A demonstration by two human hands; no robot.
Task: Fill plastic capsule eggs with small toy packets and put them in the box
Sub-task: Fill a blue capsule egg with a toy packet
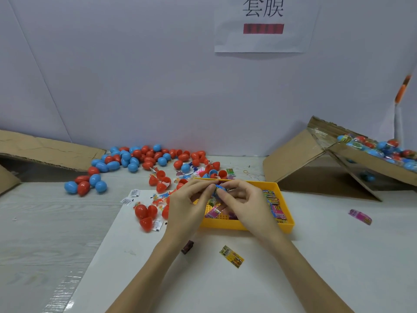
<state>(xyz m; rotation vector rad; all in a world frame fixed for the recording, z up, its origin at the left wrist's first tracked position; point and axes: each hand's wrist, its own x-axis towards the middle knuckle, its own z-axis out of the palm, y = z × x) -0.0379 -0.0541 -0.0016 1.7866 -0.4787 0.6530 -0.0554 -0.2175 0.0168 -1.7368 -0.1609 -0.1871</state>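
Pinching a small blue capsule egg [219, 190] between them, the left hand [188, 207] and right hand [242, 203] meet over the far-left part of the yellow tray [284, 224]; each hand's grip is narrow, fingertips closed on the egg, with a bit of printed wrapper showing at it. Inside the tray lie colourful toy packets [276, 207], most along its right wall. One yellow packet [232, 256] lies on the white sheet [203, 285] nearer the person, and a pink packet [360, 216] lies well apart to the right on the counter [33, 222]. Red and blue loose eggs [144, 158] are scattered across the counter's far side, with some opened red halves [145, 214] just left of the left hand. At far right, a tilted cardboard box [372, 163] holds finished eggs [383, 147]
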